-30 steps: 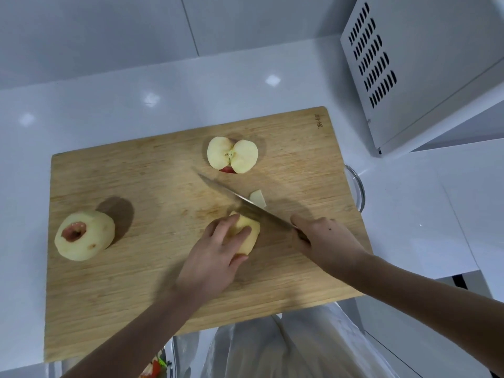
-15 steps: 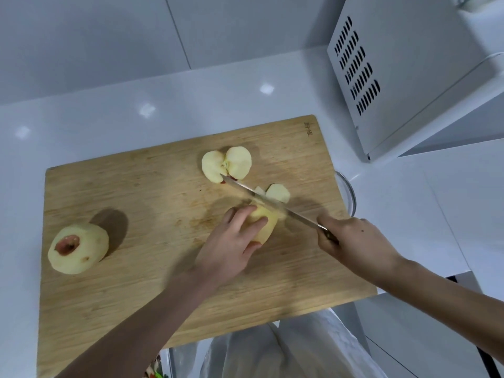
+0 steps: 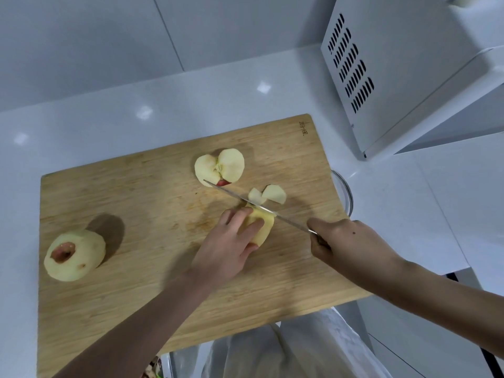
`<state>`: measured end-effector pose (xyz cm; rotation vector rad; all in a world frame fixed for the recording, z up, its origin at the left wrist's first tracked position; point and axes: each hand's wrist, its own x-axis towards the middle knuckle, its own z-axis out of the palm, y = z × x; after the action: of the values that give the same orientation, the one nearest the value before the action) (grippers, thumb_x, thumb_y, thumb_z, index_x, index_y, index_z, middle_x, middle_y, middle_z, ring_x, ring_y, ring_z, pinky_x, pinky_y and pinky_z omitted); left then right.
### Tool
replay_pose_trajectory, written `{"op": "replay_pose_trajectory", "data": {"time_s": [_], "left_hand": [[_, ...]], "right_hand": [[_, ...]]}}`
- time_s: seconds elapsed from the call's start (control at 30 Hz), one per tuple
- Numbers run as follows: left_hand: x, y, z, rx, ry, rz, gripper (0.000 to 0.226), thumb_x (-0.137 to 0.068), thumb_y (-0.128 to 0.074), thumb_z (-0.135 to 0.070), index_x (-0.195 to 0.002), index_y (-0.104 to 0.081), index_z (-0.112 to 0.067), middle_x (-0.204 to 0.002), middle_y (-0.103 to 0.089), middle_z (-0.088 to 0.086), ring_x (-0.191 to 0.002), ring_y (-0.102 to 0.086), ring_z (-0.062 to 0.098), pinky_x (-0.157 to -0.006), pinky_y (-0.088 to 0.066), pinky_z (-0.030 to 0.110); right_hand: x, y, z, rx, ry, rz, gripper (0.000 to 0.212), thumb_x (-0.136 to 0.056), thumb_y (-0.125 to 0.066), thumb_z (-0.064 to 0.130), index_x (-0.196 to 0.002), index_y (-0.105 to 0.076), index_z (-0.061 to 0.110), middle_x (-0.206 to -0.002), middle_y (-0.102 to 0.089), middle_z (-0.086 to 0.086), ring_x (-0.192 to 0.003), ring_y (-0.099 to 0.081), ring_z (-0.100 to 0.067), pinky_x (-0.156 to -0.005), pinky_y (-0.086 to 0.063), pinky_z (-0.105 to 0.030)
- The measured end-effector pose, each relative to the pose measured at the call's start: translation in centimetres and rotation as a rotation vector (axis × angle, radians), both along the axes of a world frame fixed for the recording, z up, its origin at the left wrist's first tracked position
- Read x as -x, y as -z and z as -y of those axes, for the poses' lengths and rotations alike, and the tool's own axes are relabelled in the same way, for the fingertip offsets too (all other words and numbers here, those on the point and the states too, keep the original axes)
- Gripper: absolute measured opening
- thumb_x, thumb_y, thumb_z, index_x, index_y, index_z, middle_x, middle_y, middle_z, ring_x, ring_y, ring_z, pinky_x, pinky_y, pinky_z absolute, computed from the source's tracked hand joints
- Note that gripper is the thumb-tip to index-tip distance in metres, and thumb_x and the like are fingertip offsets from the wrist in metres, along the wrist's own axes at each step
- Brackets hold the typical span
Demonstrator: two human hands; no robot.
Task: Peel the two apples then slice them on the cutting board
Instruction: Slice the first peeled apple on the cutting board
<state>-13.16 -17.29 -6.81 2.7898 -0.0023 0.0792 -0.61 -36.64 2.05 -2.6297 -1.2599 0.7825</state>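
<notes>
Room: white tiled wall (image 3: 81, 36) runs across the back, well beyond both hands; a white appliance (image 3: 395, 64) with rows of vent slots stands beyond the right hand.
Surface: glossy white countertop (image 3: 109, 118), dotted with light reflections; on it, under both hands, lies a pale wooden cutting board (image 3: 136, 296) with a small stamp at its far corner on the right-hand side.
Board's edge: the rim of a glass bowl (image 3: 345, 192) peeks out just beyond the right hand.
Whole apple: peeled apple (image 3: 73, 255) sits well off to the left of the left hand, pale yellow all over, with a reddish patch in its hollow.
Apple half (image 3: 219, 167): beyond the left hand, cut face up, core showing, a sliver of red skin at its near edge.
Slices (image 3: 274, 194): two thin pale pieces lie flat just beyond the blade, between the two hands.
Left hand (image 3: 226, 249): fingers curl over the apple piece (image 3: 261, 223) and pin it to the board; the flesh is yellow and skinless where it shows.
Right hand (image 3: 351, 244): clenched round the handle of the knife (image 3: 234, 194), forefinger stretched along the top.
Blade: it crosses the far end of the held piece, right beside the left fingertips, and its tip reaches the near edge of the apple half.
</notes>
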Motion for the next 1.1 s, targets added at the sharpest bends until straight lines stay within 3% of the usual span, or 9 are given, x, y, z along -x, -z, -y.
{"op": "replay_pose_trajectory", "data": {"time_s": [0.1, 0.17, 0.23, 0.43, 0.63, 0.73, 0.9, 1.1], "left_hand": [[0.1, 0.0, 0.1, -0.012, -0.012, -0.014, 0.053, -0.066, -0.085, -0.019, -0.113, -0.063, -0.012, -0.120, -0.058, 0.015, -0.098, -0.058, 0.035, -0.069, -0.058, 0.042], [0.1, 0.0, 0.2, -0.013, -0.015, -0.023, 0.051, -0.066, -0.085, -0.019, -0.112, -0.065, -0.012, -0.121, -0.058, 0.015, -0.099, -0.058, 0.036, -0.071, -0.058, 0.043], [0.1, 0.0, 0.2, -0.013, -0.018, -0.018, 0.051, -0.066, -0.085, -0.018, -0.112, -0.065, -0.011, -0.121, -0.058, 0.015, -0.099, -0.058, 0.035, -0.071, -0.058, 0.042], [0.2, 0.1, 0.1, 0.004, 0.001, -0.007, 0.060, -0.067, -0.084, -0.018, -0.118, -0.053, -0.016, -0.121, -0.055, 0.016, -0.102, -0.056, 0.034, -0.066, -0.058, 0.041], [0.0, 0.0, 0.2, 0.040, 0.005, 0.017, 0.064, -0.065, -0.085, -0.017, -0.119, -0.051, -0.016, -0.124, -0.046, 0.011, -0.106, -0.045, 0.027, -0.065, -0.058, 0.037], [0.1, 0.1, 0.1, 0.038, 0.006, 0.019, 0.064, -0.065, -0.085, -0.017, -0.119, -0.051, -0.016, -0.124, -0.049, 0.013, -0.107, -0.046, 0.028, -0.069, -0.058, 0.038], [0.2, -0.2, 0.3, -0.005, -0.009, 0.003, 0.060, -0.064, -0.086, -0.019, -0.116, -0.057, -0.015, -0.122, -0.055, 0.014, -0.103, -0.055, 0.034, -0.071, -0.057, 0.040], [0.1, -0.3, 0.2, -0.025, -0.020, -0.018, 0.054, -0.065, -0.086, -0.020, -0.114, -0.064, -0.013, -0.120, -0.058, 0.015, -0.102, -0.057, 0.034, -0.071, -0.059, 0.040]], "right_hand": [[-0.4, 1.3, -0.7, 0.031, -0.019, -0.034, 0.036, -0.094, -0.038, 0.019, -0.064, -0.019, 0.027, -0.054, -0.032, 0.003, -0.047, -0.033, -0.015, -0.047, -0.028, -0.024], [-0.5, 2.5, -1.0, 0.003, -0.006, -0.075, 0.036, -0.093, -0.037, 0.020, -0.065, -0.018, 0.030, -0.054, -0.034, 0.005, -0.053, -0.045, -0.025, -0.055, -0.043, -0.038], [-0.6, 3.2, -1.2, -0.015, -0.001, -0.081, 0.036, -0.092, -0.038, 0.020, -0.064, -0.019, 0.032, -0.052, -0.034, 0.005, -0.055, -0.048, -0.029, -0.058, -0.047, -0.044], [-0.3, 1.4, 0.3, -0.085, 0.007, -0.038, 0.024, -0.090, -0.045, 0.016, -0.072, -0.030, 0.021, -0.049, -0.025, 0.004, -0.045, -0.025, -0.016, -0.044, -0.020, -0.023], [0.0, -0.1, 0.8, -0.070, -0.019, 0.014, 0.038, -0.084, -0.052, 0.011, -0.065, -0.023, 0.026, -0.047, -0.018, 0.004, -0.039, -0.016, -0.014, -0.040, -0.012, -0.021], [-0.1, 0.0, 0.4, -0.041, -0.021, -0.006, 0.042, -0.089, -0.046, 0.014, -0.062, -0.017, 0.028, -0.048, -0.022, 0.004, -0.041, -0.020, -0.014, -0.040, -0.015, -0.022], [-0.5, 2.6, -1.7, 0.025, -0.018, -0.060, 0.026, -0.096, -0.039, 0.021, -0.074, -0.027, 0.026, -0.055, -0.034, 0.006, -0.048, -0.034, -0.013, -0.052, -0.035, -0.030], [-0.8, 2.5, -1.2, -0.022, 0.043, -0.103, 0.024, -0.093, -0.044, 0.021, -0.073, -0.031, 0.024, -0.054, -0.034, 0.006, -0.053, -0.038, -0.021, -0.055, -0.036, -0.034]]}}
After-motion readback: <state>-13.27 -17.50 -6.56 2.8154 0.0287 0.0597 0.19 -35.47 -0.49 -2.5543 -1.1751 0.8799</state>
